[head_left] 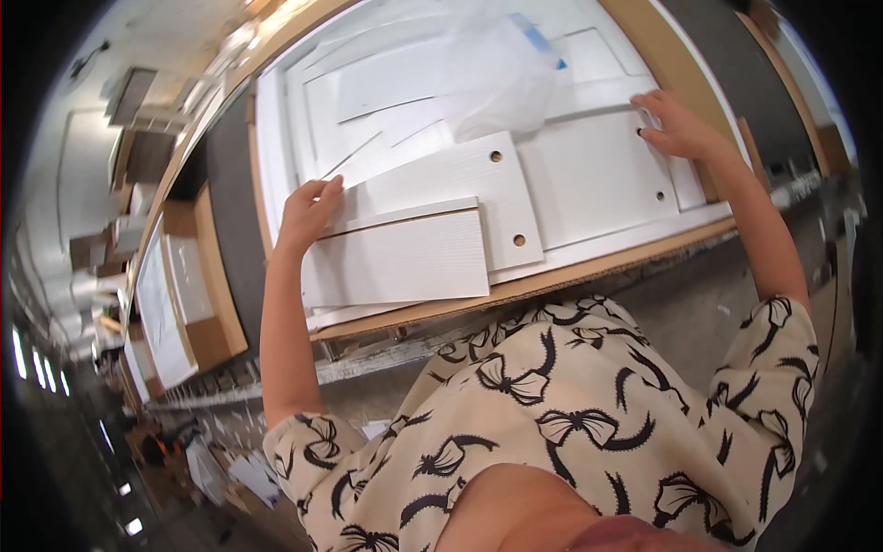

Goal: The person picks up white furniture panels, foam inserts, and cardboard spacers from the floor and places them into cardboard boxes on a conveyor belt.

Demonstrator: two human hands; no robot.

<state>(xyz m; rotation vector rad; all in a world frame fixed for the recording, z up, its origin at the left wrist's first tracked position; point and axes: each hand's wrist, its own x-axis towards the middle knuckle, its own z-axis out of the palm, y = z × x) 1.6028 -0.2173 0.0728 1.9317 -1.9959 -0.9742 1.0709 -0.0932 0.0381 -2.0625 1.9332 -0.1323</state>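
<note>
Workbench (589, 269) bearing white panels: left hand (308, 213), fingers curled, is gripping the grooved panel (405, 258); right hand (679, 129), fingers spread, is pressing the drilled panel (598, 184); aligning edges squarely seems advisable.

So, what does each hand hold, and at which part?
The left hand grips the left edge of the long white panel. The right hand only presses flat on another white panel.

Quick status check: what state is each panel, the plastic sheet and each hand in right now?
Left hand: fingers curled on the left edge of the stacked panels.
Right hand: flat on the right panel, fingers spread.
Front white panel: lying flat, topmost.
Drilled white panel: flat, partly covered by the front panel.
Right panel: lying flat.
Clear plastic sheet: crumpled, loose on the panels.
</note>
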